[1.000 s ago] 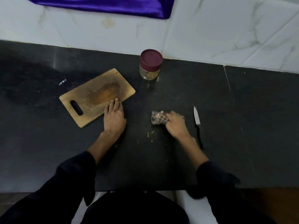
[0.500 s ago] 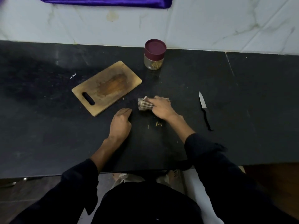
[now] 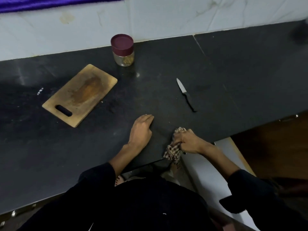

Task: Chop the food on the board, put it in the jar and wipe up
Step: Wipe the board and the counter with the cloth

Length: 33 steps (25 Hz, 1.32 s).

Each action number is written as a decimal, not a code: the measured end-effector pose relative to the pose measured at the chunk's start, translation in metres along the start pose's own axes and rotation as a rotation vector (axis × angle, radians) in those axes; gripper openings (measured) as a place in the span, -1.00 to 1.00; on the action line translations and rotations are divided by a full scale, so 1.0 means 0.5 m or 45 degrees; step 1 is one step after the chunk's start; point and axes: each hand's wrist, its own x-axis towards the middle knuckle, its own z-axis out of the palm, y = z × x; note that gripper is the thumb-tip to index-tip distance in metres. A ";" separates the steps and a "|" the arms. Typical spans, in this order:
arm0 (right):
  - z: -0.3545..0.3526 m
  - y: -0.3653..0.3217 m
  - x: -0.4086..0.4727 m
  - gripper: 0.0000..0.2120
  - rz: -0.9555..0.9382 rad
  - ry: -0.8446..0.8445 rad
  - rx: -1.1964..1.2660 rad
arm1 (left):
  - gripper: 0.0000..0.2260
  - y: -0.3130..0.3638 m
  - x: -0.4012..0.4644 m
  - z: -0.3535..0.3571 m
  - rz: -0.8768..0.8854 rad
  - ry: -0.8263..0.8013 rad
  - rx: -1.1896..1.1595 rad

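My right hand (image 3: 189, 141) grips a checked cloth (image 3: 173, 151) at the front edge of the black counter (image 3: 233, 72); part of the cloth hangs over the edge. My left hand (image 3: 141, 129) rests flat on the counter just left of it, fingers together. The wooden cutting board (image 3: 80, 95), stained brown in its middle, lies bare at the left. A glass jar (image 3: 123, 50) with a maroon lid stands near the back wall, with chopped pieces inside. A small knife (image 3: 186, 95) with a black handle lies to the right.
A white marble wall (image 3: 166, 19) runs behind the counter, with purple fabric (image 3: 41, 4) at the top left. Below the counter's front edge are a white cabinet face (image 3: 216, 172) and a brown wooden surface (image 3: 275, 147).
My right hand has dragged the cloth from the middle of the counter back to its front edge. My left hand has left the board's side and rests nearer the edge. The scattered crumbs are gone.
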 end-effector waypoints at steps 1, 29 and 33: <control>0.003 0.011 -0.013 -0.38 0.025 0.015 0.090 | -0.50 0.007 0.002 0.001 0.022 -0.022 0.003; -0.169 -0.332 0.381 -0.53 -0.253 0.551 0.066 | -0.46 -0.240 -0.162 -0.159 -0.625 0.349 -0.096; -0.124 -0.354 0.372 -0.49 -0.335 0.222 -0.190 | -0.46 -0.245 -0.166 -0.169 -0.600 0.329 -0.100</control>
